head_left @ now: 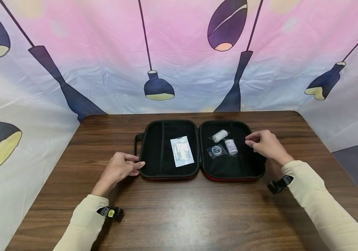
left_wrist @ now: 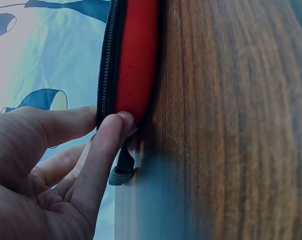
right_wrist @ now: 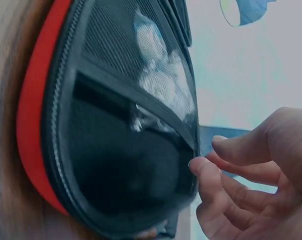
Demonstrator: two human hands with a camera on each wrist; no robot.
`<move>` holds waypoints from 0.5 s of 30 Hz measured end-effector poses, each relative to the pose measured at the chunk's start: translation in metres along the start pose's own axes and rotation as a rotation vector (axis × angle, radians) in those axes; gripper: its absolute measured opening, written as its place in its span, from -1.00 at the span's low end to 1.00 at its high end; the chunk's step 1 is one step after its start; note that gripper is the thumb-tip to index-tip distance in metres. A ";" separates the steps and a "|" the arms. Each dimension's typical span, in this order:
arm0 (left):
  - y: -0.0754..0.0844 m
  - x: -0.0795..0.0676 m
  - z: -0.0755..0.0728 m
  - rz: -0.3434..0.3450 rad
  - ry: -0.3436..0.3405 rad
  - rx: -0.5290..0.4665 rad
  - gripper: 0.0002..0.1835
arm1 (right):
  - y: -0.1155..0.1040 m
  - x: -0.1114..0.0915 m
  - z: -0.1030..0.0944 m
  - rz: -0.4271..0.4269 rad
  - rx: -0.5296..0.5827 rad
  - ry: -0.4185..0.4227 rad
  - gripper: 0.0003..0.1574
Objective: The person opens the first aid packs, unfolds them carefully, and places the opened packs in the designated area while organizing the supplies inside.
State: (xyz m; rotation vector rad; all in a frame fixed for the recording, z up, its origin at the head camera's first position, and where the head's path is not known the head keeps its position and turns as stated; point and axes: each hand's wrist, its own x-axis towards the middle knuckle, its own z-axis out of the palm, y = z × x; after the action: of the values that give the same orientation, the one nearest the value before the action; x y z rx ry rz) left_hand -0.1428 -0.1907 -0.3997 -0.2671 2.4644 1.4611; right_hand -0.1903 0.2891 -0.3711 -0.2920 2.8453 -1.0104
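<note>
A zippered case with a black inside and red outer shell lies unfolded on the table, its left half (head_left: 152, 150) and right half (head_left: 223, 169) side by side. My left hand (head_left: 119, 169) pinches the left half's near-left corner between thumb and finger, beside the zipper. A white printed packet (head_left: 182, 151) lies in that half. In the right half are a white wrapped roll (head_left: 220, 135), a second white roll (head_left: 231, 147) and a round item in a clear bag (head_left: 216, 150), behind mesh. My right hand (head_left: 266, 144) is at the right rim, fingers loosely bent, holding nothing; contact is unclear.
The brown wooden table (head_left: 179, 216) extends toward me and to both sides of the case. A black carry handle (head_left: 137, 141) sticks out at the case's left. A printed cloth (head_left: 185, 59) hangs behind the table's far edge.
</note>
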 end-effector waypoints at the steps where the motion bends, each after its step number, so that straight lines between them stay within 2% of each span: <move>1: 0.000 -0.001 0.000 0.004 0.001 0.005 -0.48 | 0.001 -0.001 -0.002 0.005 -0.001 0.003 -0.60; 9: 0.000 -0.005 0.002 0.023 0.013 0.039 -0.48 | 0.015 -0.005 -0.014 0.034 -0.037 0.043 -0.63; 15: 0.000 -0.005 0.002 0.036 0.027 0.061 -0.50 | 0.029 -0.009 -0.014 0.095 -0.056 0.041 -0.61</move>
State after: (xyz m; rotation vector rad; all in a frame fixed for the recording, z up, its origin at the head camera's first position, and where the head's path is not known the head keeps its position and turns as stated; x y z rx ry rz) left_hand -0.1378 -0.1891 -0.3986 -0.2331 2.5427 1.4023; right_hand -0.1875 0.3216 -0.3779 -0.1415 2.8962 -0.9312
